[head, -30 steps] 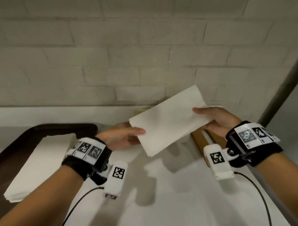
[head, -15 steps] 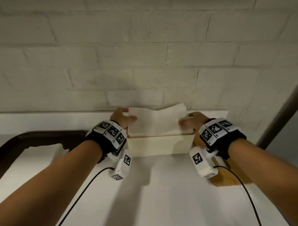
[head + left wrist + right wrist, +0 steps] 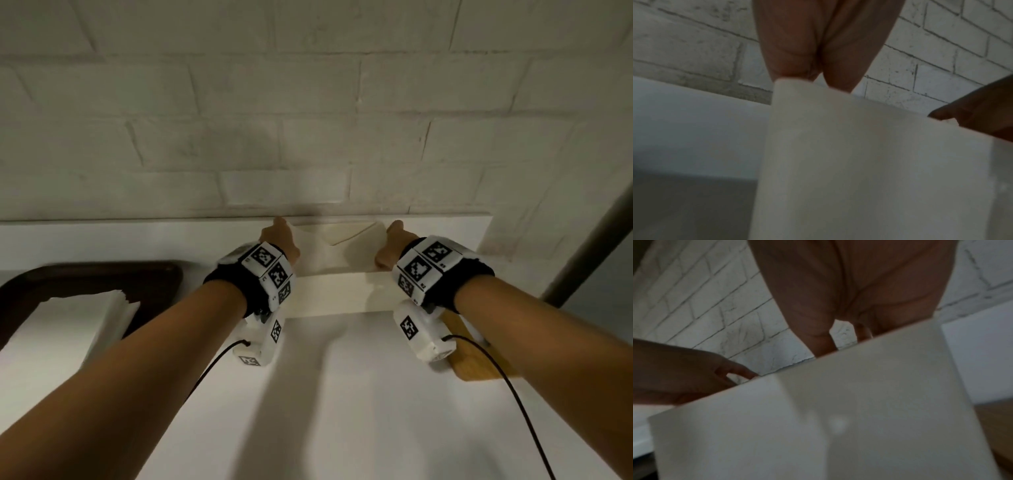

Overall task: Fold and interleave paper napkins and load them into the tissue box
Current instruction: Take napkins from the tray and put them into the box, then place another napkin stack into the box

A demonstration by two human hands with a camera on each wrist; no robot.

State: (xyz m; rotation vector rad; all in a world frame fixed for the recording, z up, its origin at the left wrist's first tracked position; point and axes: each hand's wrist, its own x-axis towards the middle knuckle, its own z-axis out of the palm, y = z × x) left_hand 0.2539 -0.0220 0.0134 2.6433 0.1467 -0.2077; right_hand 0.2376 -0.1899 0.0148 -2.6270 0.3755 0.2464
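The cream tissue box (image 3: 335,291) stands against the brick wall, and its near wall fills the left wrist view (image 3: 859,162) and the right wrist view (image 3: 859,402). A white napkin (image 3: 318,250) lies in the box's open top, sagging in the middle with both ends raised. My left hand (image 3: 279,240) holds its left end and my right hand (image 3: 390,248) holds its right end. The fingers of both hands reach down behind the box rim, so their tips are hidden. In the wrist views only the left hand (image 3: 818,40) and the right hand (image 3: 859,280) show above the rim.
A stack of flat white napkins (image 3: 68,329) lies on a dark tray (image 3: 102,274) at the left. A wooden board (image 3: 479,359) lies under my right wrist, to the right of the box. Black cables trail from both wrist cameras over the white counter (image 3: 342,411).
A second ago I held the napkin up in the air. Both hands then carried it over the box and have now lowered it into the open top.
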